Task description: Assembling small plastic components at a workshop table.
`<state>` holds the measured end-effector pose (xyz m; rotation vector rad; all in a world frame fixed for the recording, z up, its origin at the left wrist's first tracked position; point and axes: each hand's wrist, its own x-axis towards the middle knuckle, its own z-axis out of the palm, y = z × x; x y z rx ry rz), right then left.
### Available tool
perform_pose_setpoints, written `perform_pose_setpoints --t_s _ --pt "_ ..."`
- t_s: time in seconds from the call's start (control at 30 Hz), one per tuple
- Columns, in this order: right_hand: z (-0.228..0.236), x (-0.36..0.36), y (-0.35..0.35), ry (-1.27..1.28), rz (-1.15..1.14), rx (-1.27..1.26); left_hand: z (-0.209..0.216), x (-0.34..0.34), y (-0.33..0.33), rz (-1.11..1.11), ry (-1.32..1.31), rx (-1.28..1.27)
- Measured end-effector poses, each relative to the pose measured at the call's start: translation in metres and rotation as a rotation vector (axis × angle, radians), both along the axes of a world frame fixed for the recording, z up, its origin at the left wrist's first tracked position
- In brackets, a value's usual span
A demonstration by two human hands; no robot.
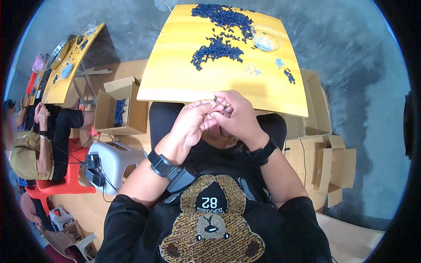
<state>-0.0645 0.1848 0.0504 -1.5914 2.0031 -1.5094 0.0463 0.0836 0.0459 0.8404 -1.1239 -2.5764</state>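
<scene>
My left hand and my right hand meet just over the near edge of the yellow table. A small dark piece is pinched between the left fingertips. The right fingers are closed on another small dark part, mostly hidden; its kind is too small to make out. Beyond my hands lie a heap of short dark-blue cylindrical pieces and a larger heap. To the right are a clear round dish of tiny pale parts, loose silvery bits, pale blue bits and several dark pieces.
Left of the table stands an open cardboard box with dark pieces inside, near a grey stool. Another person sits at a second yellow table on the far left. Cardboard boxes stand at right.
</scene>
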Motion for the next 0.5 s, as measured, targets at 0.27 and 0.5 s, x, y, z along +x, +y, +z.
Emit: perform_pose_setpoints --t_s 0.27,0.5 --pt "-0.004 0.005 0.002 -0.02 -0.099 0.008 0.0 0.002 0.001 -0.039 0.038 0.01" --pt "-0.004 0.009 0.005 0.142 -0.071 -0.01 0.002 0.003 0.008 -0.001 -0.005 0.002"
